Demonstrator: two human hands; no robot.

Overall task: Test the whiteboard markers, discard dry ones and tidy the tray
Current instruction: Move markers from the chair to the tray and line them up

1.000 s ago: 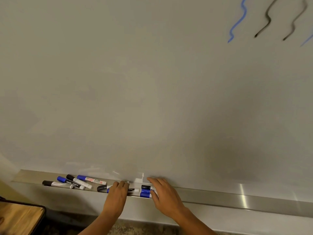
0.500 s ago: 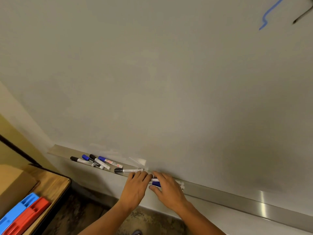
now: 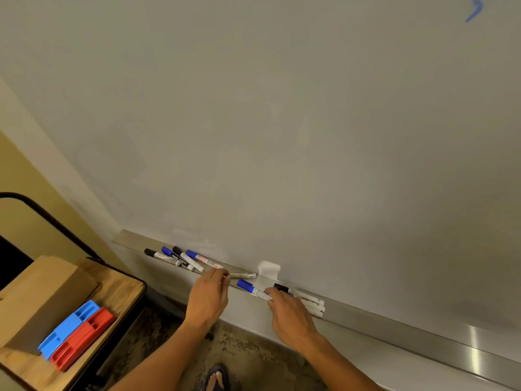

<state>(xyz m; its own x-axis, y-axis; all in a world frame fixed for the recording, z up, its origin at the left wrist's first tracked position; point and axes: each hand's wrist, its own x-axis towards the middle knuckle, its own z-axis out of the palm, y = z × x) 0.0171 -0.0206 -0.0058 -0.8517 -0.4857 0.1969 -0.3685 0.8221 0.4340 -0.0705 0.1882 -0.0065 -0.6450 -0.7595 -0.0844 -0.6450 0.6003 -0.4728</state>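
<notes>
A metal tray (image 3: 394, 325) runs along the foot of the whiteboard (image 3: 282, 136). Several blue- and black-capped markers (image 3: 183, 256) lie in a loose heap at its left end. My left hand (image 3: 208, 297) pinches the end of a white marker (image 3: 244, 275) lying in the tray. My right hand (image 3: 290, 314) grips a blue-capped marker (image 3: 251, 287), its cap pointing left. Behind that hand several white marker barrels (image 3: 313, 304) lie side by side, one with a black cap (image 3: 281, 288).
A wooden table (image 3: 118, 294) at the lower left carries a cardboard box (image 3: 42, 289) and blue and red plastic blocks (image 3: 76, 334). A white clip (image 3: 269, 268) sticks to the board above the tray. A blue squiggle (image 3: 475, 9) is at the top right. A sandalled foot (image 3: 217, 379) is below.
My hands have parted. The left slid left onto the white marker, and the right has drawn a blue-capped marker out to the left of the row. The view swung left.
</notes>
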